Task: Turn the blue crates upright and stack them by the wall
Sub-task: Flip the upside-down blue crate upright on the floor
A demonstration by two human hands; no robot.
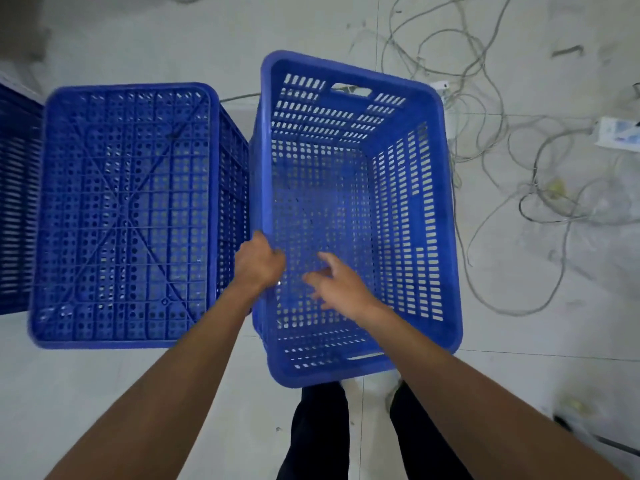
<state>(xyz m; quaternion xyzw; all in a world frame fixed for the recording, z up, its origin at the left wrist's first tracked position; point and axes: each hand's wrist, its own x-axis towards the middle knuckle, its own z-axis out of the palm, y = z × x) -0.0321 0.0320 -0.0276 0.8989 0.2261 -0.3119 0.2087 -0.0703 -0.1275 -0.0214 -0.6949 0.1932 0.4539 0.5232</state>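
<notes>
Upright blue crate [408,209] is over the pale tiled floor [138,393], just beside an upside-down crate [124,216]. I see my left hand [259,263] gripping its left rim. My right hand [343,289] hovers above its inside, fingers loosely spread, holding nothing. Grey cables [530,188] lie tangled at right.

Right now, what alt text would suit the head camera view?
A person's left hand grips the left rim of an upright blue crate, the right hand open over its inside. An upside-down blue crate stands beside it.
</notes>
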